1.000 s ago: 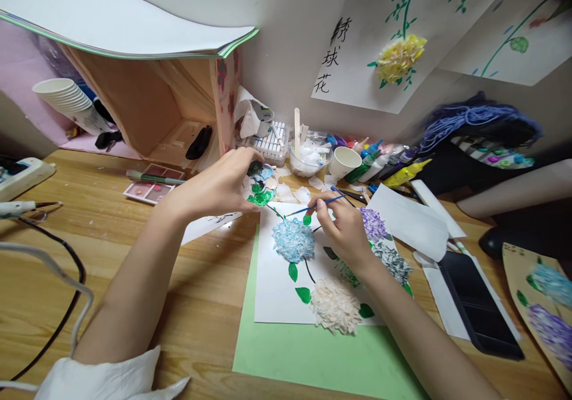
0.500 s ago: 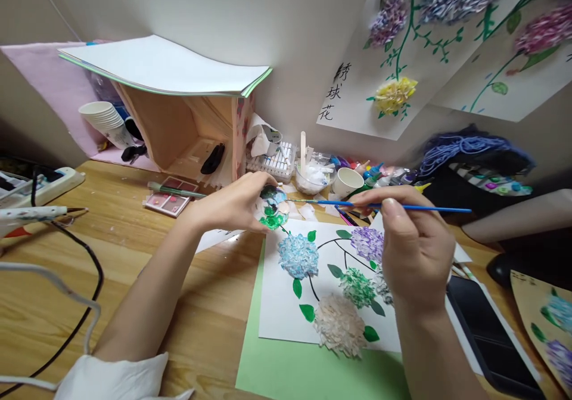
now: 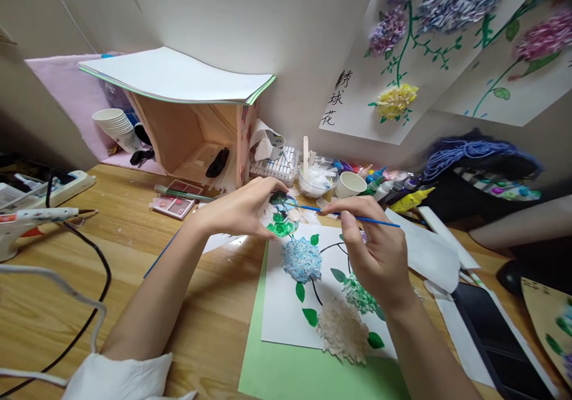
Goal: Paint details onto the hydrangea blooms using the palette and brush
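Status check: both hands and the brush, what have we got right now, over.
Left hand gripping paint dish. Right hand pinching blue brush, tip at the dish. Flower sheet lies below; nothing blocks the brush.

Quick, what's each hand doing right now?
Left hand: closed, holding a small paint dish smeared with green.
Right hand: closed, pinching a thin blue paintbrush, tip at the dish.

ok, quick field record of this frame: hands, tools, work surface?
left hand: holds paint dish smeared green, at white sheet's top-left corner
right hand: grips blue paintbrush, tip at the paint dish
white sheet: paper flowers, painted green leaves; lies on green paper
surface: wooden table
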The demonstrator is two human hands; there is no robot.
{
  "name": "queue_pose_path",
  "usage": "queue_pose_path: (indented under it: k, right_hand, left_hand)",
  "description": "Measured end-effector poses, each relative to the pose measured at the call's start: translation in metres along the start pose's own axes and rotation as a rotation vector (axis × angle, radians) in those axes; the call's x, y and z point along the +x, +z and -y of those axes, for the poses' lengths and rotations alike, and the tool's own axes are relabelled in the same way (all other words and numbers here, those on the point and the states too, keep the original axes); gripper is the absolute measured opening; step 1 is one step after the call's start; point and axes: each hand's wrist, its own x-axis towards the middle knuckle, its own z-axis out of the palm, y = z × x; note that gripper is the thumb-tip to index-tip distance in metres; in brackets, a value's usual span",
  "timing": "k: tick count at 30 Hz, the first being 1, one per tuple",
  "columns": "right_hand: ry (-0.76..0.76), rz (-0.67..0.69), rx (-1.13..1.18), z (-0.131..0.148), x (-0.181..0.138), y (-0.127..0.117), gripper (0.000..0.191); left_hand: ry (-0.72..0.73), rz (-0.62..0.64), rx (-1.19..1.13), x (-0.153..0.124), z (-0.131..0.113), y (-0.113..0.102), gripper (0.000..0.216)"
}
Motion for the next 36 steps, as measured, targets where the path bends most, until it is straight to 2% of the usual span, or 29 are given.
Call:
queue_pose_path:
  k: [13, 18, 21, 23, 25, 29, 36]
  right_hand:
    - [0.052, -0.019, 0.003, -0.002, -0.001, 0.002, 0.020]
    - [0.126, -0.083, 0.001, -0.006, 0.000, 0.005, 0.021]
    - [0.147, 0.055, -0.028, -0.015, 0.001, 0.012, 0.020]
    - [0.172, 0.213, -0.054, -0.023, 0.001, 0.020, 0.019]
    - [0.185, 0.314, -0.069, -0.029, -0.001, 0.027, 0.018]
    - [0.185, 0.348, -0.060, -0.035, -0.004, 0.038, 0.018]
    - [0.189, 0.377, -0.052, -0.035, -0.005, 0.041, 0.018]
  left_hand:
    - [0.008, 0.001, 0.048, 0.001, 0.001, -0.001, 0.070]
    - [-0.160, -0.024, 0.169, -0.005, 0.020, -0.011, 0.071]
    - [-0.280, -0.050, 0.250, -0.011, 0.035, -0.018, 0.076]
    - [-0.312, -0.058, 0.265, -0.014, 0.042, -0.022, 0.078]
    - [-0.311, -0.065, 0.258, -0.015, 0.044, -0.024, 0.078]
    - [-0.276, -0.069, 0.241, -0.014, 0.041, -0.023, 0.077]
    - [-0.276, -0.078, 0.232, -0.014, 0.036, -0.022, 0.078]
